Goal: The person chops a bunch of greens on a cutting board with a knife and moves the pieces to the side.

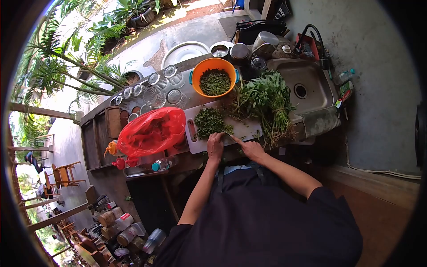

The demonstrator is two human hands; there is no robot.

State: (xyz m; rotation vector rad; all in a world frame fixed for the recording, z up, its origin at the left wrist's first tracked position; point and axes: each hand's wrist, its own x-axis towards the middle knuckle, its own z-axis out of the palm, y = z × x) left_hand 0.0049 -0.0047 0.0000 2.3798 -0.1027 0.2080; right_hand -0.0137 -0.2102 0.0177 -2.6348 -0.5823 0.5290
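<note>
A white cutting board (243, 127) lies on the counter with a heap of chopped greens (209, 123) on its left part. My left hand (215, 144) is closed at the lower edge of the heap; what its fingers press on is too small to make out. My right hand (252, 150) is wrapped round a knife, whose blade (228, 134) points toward my left hand. Above the board stands an orange bowl (195, 76) holding more chopped greens. A large bunch of leafy greens (267, 95) with roots lies at the board's right side.
A red plastic bag (153, 131) sits left of the board, with a blue-capped bottle (161, 165) below it. Glass jars (176, 98) stand at the upper left of the counter. To the right is a sink (320, 91) with a cloth (321, 121) at its edge.
</note>
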